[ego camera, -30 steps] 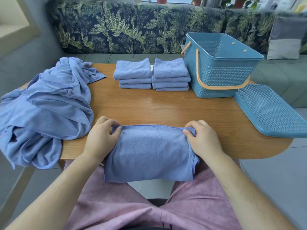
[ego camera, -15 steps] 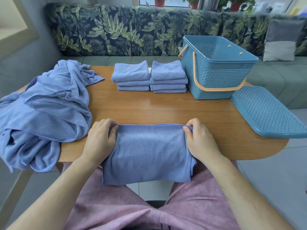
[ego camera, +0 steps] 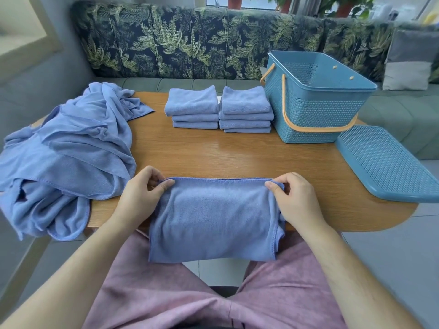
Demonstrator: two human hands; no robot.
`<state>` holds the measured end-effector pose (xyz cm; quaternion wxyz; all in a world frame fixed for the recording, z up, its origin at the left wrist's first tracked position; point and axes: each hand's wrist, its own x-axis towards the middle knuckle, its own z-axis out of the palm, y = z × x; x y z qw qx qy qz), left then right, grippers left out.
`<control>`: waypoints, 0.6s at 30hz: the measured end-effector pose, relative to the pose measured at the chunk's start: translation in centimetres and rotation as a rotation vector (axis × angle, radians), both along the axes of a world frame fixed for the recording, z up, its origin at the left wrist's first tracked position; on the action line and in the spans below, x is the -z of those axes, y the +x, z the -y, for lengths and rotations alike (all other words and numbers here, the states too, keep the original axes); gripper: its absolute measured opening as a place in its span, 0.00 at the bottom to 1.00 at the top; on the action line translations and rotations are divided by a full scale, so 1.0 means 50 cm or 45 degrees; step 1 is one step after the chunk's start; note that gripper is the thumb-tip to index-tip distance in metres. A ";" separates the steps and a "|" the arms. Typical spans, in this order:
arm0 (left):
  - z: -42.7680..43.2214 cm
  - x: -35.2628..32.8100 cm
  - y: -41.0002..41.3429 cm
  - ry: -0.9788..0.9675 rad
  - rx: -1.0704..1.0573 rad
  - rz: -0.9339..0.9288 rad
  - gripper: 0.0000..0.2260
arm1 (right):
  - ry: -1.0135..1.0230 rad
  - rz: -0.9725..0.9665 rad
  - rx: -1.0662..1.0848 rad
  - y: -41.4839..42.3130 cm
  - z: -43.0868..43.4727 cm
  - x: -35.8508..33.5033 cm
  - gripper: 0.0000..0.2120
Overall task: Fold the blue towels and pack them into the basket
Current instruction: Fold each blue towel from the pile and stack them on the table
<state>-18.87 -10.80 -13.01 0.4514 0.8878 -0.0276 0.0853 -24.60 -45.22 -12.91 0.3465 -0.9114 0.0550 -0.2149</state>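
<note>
left hand [ego camera: 142, 193] and right hand [ego camera: 294, 198] pinch far corners of blue towel [ego camera: 213, 219] at near table [ego camera: 237, 157] edge; folded stacks [ego camera: 218, 110] beyond towel, basket [ego camera: 316, 103] right of stacks.

Oval wooden table [ego camera: 237, 153], sofa [ego camera: 178, 41] with dark palm-leaf back and grey-green seat behind it, grey-and-white cushion [ego camera: 408, 65] at its right end, potted plants [ego camera: 344, 8] on the sill above, pale tiled floor [ego camera: 380, 257]
</note>
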 end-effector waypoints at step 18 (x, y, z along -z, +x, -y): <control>-0.020 -0.190 0.016 -0.623 -0.057 0.028 0.08 | 0.298 0.094 -0.037 0.011 0.006 -0.175 0.04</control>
